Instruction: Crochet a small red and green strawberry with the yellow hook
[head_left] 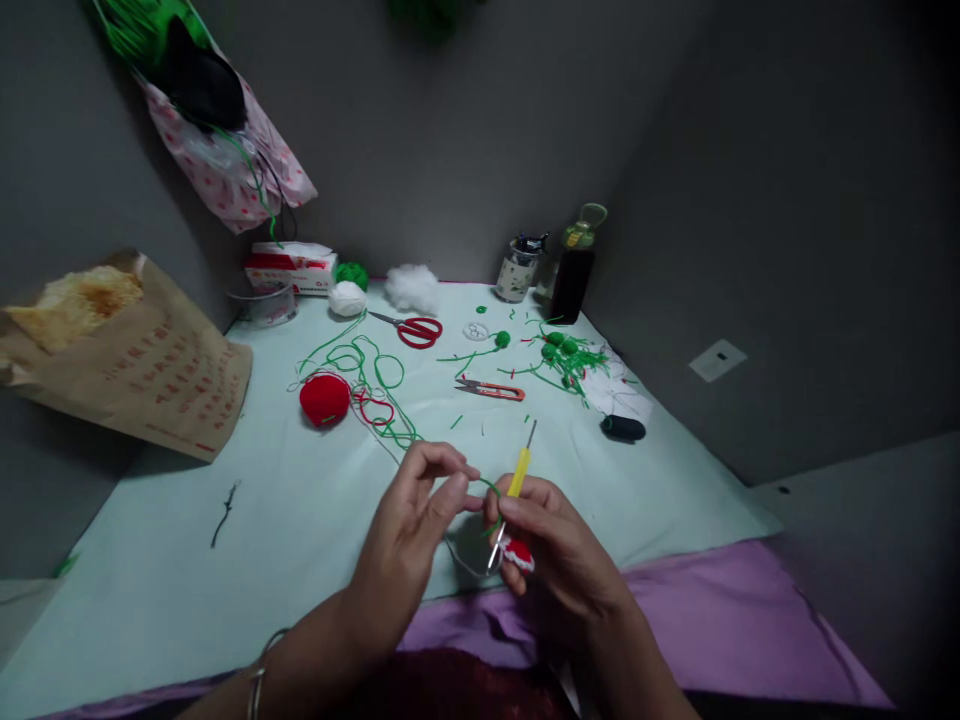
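My right hand is closed around a crochet hook with a yellow handle. The same fingers hold a small red and white crocheted piece under the hook. Green yarn spans the short gap between my hands. My left hand pinches that yarn near its fingertips, thumb and fingers bent. A pale strand loops below, beside the hook's lower end. The exact hold on the crocheted piece is partly hidden by my right fingers.
Ahead lie a red yarn ball, tangled green yarn, red-handled scissors, thread snips and green crocheted pieces. A bottle and pen cup stand behind. A paper bag leans at left.
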